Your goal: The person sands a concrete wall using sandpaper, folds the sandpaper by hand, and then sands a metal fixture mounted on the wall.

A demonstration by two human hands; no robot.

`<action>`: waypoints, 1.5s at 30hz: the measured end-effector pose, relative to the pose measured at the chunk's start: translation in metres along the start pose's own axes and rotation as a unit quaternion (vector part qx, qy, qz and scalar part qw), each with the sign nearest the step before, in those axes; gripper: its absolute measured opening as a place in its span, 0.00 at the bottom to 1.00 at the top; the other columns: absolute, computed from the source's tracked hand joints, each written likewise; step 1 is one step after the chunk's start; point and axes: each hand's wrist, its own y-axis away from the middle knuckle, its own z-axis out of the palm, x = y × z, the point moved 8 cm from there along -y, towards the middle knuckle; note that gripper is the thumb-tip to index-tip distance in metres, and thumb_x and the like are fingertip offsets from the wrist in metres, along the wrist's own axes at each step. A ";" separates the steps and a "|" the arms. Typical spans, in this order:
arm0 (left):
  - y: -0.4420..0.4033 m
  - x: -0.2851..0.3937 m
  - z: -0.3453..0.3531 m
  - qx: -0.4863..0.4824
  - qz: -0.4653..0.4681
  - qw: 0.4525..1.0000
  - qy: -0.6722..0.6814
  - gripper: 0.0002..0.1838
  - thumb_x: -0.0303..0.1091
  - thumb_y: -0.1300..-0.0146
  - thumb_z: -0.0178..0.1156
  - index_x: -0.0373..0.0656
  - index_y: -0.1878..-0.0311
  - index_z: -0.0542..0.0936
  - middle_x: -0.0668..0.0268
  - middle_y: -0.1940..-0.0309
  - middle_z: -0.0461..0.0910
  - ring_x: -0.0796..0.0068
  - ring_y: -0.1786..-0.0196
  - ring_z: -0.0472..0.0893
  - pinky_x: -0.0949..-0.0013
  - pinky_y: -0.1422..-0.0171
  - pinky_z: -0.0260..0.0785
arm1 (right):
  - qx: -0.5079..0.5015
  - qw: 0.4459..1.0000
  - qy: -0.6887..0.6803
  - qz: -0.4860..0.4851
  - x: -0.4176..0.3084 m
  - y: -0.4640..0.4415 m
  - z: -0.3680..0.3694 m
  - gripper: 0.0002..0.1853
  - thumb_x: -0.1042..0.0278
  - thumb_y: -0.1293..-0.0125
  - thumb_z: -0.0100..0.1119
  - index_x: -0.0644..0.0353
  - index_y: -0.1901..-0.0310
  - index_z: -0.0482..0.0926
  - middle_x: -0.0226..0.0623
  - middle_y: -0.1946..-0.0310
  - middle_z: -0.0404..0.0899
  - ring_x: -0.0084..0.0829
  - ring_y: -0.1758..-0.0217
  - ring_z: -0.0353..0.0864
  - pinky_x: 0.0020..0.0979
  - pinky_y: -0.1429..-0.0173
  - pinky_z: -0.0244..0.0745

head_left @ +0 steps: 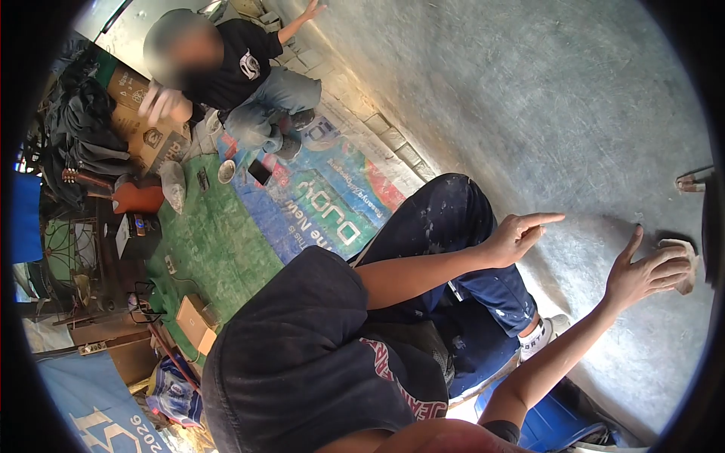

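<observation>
Head view shows me the pad [688, 287] at 3 o'clock, grasped flat against the surface [513, 98] by the right hand [642, 275] — thumb splayed clear, so I think it could slip, or snag the stub [690, 183] at its 12 — while the left hand [515, 240] points, holding nothing.

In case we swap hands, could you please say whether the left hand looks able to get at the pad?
Probably not directly: the right hand lies between the left hand and the pad, and seems to partly cover the pad.
</observation>
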 end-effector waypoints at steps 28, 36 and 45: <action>0.004 0.003 0.015 -0.066 -0.024 0.997 0.033 0.25 0.25 0.29 0.50 0.47 0.30 0.63 0.79 0.84 0.54 0.88 0.80 0.55 0.77 0.75 0.50 | 0.005 1.000 -0.002 -0.002 -0.006 0.003 -0.003 0.50 0.29 0.34 0.45 0.58 0.24 0.41 0.70 0.28 0.37 0.63 0.23 0.38 0.66 0.29 0.50; 0.008 0.004 0.012 -0.030 -0.024 0.993 0.111 0.31 0.25 0.29 0.49 0.48 0.26 0.52 0.79 0.80 0.57 0.89 0.76 0.56 0.79 0.70 0.53 | -0.001 1.000 0.005 -0.011 -0.008 0.007 -0.003 0.51 0.30 0.34 0.47 0.59 0.24 0.41 0.71 0.28 0.36 0.64 0.23 0.38 0.66 0.30 0.51; 0.006 0.010 0.017 -0.087 -0.007 0.995 0.057 0.30 0.24 0.30 0.48 0.46 0.25 0.56 0.78 0.77 0.58 0.89 0.75 0.55 0.79 0.70 0.53 | -0.015 1.000 -0.003 -0.002 -0.011 0.009 -0.001 0.52 0.30 0.35 0.47 0.60 0.24 0.39 0.72 0.28 0.34 0.63 0.22 0.36 0.66 0.29 0.49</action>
